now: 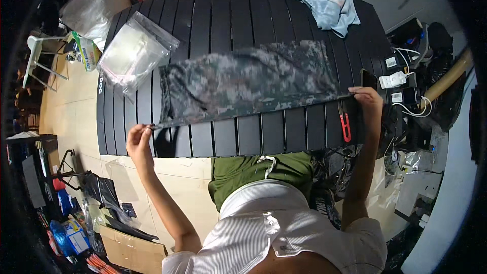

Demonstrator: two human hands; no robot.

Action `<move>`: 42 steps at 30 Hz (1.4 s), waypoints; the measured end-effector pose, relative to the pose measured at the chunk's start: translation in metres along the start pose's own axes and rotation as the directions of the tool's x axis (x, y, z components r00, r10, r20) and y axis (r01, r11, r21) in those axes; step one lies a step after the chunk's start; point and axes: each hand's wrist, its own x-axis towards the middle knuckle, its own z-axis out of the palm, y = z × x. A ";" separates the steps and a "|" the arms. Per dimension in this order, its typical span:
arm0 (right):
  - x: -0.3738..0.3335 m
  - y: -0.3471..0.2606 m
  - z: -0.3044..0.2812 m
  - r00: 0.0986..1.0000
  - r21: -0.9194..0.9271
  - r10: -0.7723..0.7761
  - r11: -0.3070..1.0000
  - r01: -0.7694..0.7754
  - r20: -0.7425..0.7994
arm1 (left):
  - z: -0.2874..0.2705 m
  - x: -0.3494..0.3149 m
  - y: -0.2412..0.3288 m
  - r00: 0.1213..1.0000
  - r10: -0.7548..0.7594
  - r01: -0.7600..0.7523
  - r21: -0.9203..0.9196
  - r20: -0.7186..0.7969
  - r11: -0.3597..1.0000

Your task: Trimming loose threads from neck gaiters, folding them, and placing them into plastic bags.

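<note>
A dark camouflage garment (pixel 248 81), possibly folded trousers, lies stretched across the black slatted table (pixel 223 139). Its near edge is pulled taut between my hands and looks slightly raised. My left hand (pixel 138 141) pinches the near left corner, just over the table's front edge. At the opposite end my right hand (pixel 367 99) grips the near right corner between thumb and fingers. Red-handled thread snips (pixel 346 126) lie on the slats just below and left of my right hand, their tips partly under the cloth edge.
Clear plastic bags (pixel 134 53) lie at the table's left. A crumpled light-blue garment (pixel 329 7) sits at the far right. A dark phone (pixel 369 78) and white chargers with cables (pixel 393 80) are by the right edge. A cardboard box (pixel 134 248) stands on the floor, lower left.
</note>
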 end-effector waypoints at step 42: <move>0.090 0.027 0.084 0.958 -0.731 -0.145 0.677 -0.086 -0.247 | 0.054 0.096 -0.047 0.970 0.188 -0.072 0.553 -0.155 0.830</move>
